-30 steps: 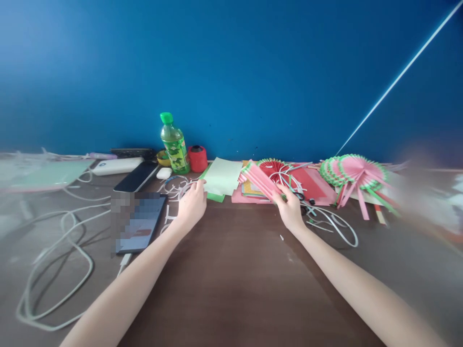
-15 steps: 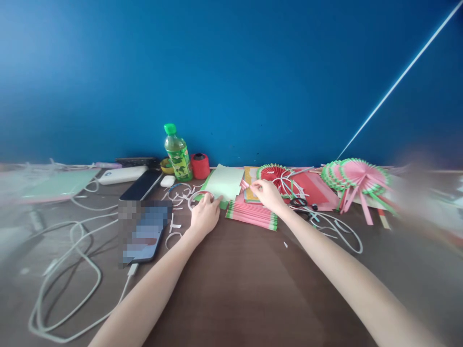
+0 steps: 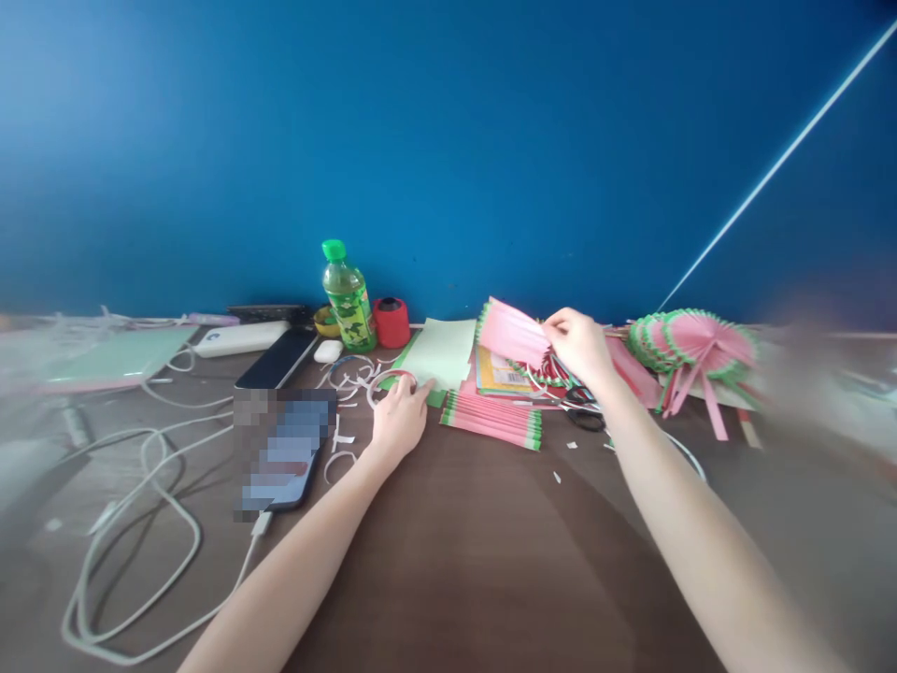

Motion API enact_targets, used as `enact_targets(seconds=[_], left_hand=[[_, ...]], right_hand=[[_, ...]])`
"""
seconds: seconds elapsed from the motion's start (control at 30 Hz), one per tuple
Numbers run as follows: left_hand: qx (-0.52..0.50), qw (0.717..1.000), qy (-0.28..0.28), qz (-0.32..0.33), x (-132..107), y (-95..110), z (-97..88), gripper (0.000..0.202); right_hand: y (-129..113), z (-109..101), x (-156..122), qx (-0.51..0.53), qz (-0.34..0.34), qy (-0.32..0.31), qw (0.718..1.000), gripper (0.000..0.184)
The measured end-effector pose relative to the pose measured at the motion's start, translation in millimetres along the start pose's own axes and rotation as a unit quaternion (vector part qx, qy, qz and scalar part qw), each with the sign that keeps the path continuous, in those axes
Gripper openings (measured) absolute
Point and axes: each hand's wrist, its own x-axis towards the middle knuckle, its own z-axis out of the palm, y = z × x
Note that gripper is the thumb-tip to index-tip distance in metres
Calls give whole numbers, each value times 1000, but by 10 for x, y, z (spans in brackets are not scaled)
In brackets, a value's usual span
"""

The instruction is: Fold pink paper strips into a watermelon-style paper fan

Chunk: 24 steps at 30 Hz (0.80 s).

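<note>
My right hand [image 3: 578, 346] is closed, pinching one end of a pink pleated paper sheet [image 3: 515, 332] with a green edge. That sheet is raised over a yellow packet and a red pleated paper fan, which it partly hides. My left hand [image 3: 401, 416] rests on the table at the near edge of a pale green paper stack [image 3: 440, 350], thumb and fingers apart. Beside its fingertips is a white ring that looks like a tape roll [image 3: 375, 388]. A folded pink and green pleated strip [image 3: 491, 421] lies between my hands.
Several finished pink and green paper fans [image 3: 707, 341] lie at the right. Scissors [image 3: 585, 419] lie under my right forearm. A green-capped bottle [image 3: 348, 304] and red container [image 3: 391, 322] stand by the blue wall. A phone [image 3: 287, 458] and looped white cable [image 3: 133, 645] occupy the left.
My right hand has moved right and up, and the pink pleated paper in it now shows as a wide raised sheet. My left hand stays nearly where it was.
</note>
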Motion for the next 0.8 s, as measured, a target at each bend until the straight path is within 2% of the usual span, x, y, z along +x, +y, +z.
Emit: enact_targets(seconds=[0.1, 0.17, 0.23, 0.3, 0.4, 0.47, 0.5, 0.6, 0.67, 0.73, 0.8], left_hand=[[-19, 1000, 4, -14, -1, 8, -30, 48], [-41, 998, 9, -37, 5, 16, -69, 49], [-76, 995, 27, -63, 24, 16, -119, 48], [-130, 987, 49, -81, 57, -1, -178, 46], [-233, 967, 34, -97, 121, -50, -282, 45], [-316, 944, -13, -93, 154, -77, -368, 50], [-362, 926, -38, -97, 163, -81, -419, 55], [-465, 872, -118, -98, 155, -44, -589, 60], [-506, 847, -151, -60, 123, 18, -700, 59], [-543, 819, -182, -18, 79, 91, -789, 63], [-592, 780, -202, 20, 34, 154, -852, 70]], right_hand=[[117, -205, -19, 108, -26, 38, 993, 10], [151, -198, -92, 124, -56, 67, 989, 16], [158, -104, -191, 84, -111, 70, 988, 21], [164, 26, -284, 49, -162, 5, 985, 21], [207, 183, -359, 2, -192, -172, 966, 22], [236, 226, -364, -20, -184, -240, 953, 21], [235, 227, -360, -26, -177, -253, 951, 18], [128, 170, -358, -7, -149, -233, 961, 9], [-39, 108, -390, 53, -123, -220, 966, 13], [-247, 46, -455, 132, -98, -244, 956, 15], [-446, -3, -540, 202, -95, -253, 941, 20]])
